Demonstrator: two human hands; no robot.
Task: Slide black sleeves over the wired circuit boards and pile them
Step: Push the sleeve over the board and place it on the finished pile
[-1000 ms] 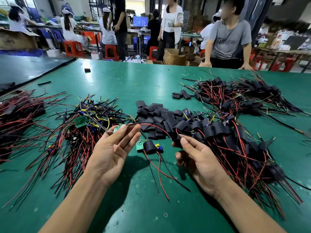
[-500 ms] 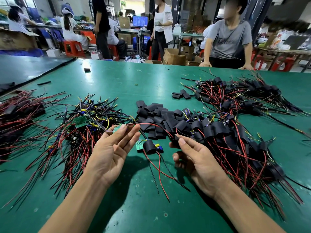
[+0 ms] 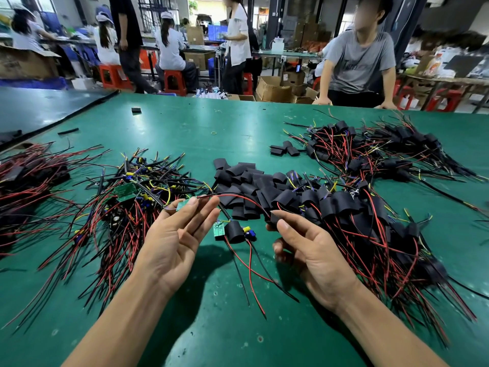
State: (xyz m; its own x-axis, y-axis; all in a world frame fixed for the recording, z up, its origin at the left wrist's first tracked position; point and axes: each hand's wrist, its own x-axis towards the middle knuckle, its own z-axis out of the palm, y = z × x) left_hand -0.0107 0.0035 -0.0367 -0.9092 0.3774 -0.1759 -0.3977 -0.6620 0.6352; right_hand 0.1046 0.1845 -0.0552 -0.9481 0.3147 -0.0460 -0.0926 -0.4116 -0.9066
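Note:
My left hand [image 3: 180, 234] is palm up and pinches a small green wired circuit board [image 3: 182, 205] at its fingertips. The board's red and black wires arc to the right toward my right hand [image 3: 315, 252], which pinches a black sleeve [image 3: 275, 217] between thumb and fingers. On the table between my hands lies another board [image 3: 219, 231] with a black sleeve [image 3: 234, 231] partly over it. Loose empty sleeves [image 3: 248, 181] are heaped just beyond. Bare wired boards [image 3: 132, 194] lie to the left. A pile of sleeved boards [image 3: 370, 221] lies to the right.
The green table [image 3: 185, 128] also carries a second sleeved pile [image 3: 383, 152] at the far right and a wire bundle [image 3: 29, 178] at the far left. A person in a grey shirt [image 3: 360, 62] leans on the far edge. Other people stand and sit behind.
My right hand has edged slightly left along the wires. My left hand is unchanged. People in the background have walked to the left.

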